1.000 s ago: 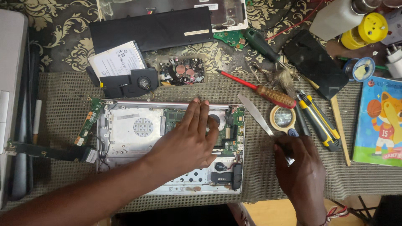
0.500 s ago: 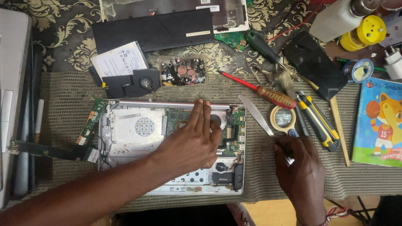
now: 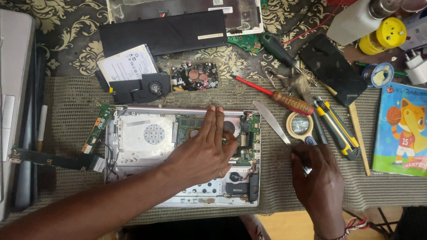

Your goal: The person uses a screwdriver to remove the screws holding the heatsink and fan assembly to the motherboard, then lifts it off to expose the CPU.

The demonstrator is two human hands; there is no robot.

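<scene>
An opened laptop chassis (image 3: 142,146) with its circuit board exposed lies on a mesh mat. My left hand (image 3: 207,153) rests flat on the board, fingers together and pointing away from me. To the right of the chassis, my right hand (image 3: 318,178) is closed around the handle of a flat metal spatula (image 3: 271,122), whose blade points up and left along the chassis' right edge.
A black battery bar (image 3: 164,33), hard drive (image 3: 126,66), cooling fan (image 3: 147,89) and small tray of parts (image 3: 195,75) lie beyond the chassis. Screwdrivers (image 3: 275,95), utility knife (image 3: 336,129), tape roll (image 3: 299,126), bottles and a picture book (image 3: 400,129) crowd the right. Loose boards (image 3: 53,158) lie left.
</scene>
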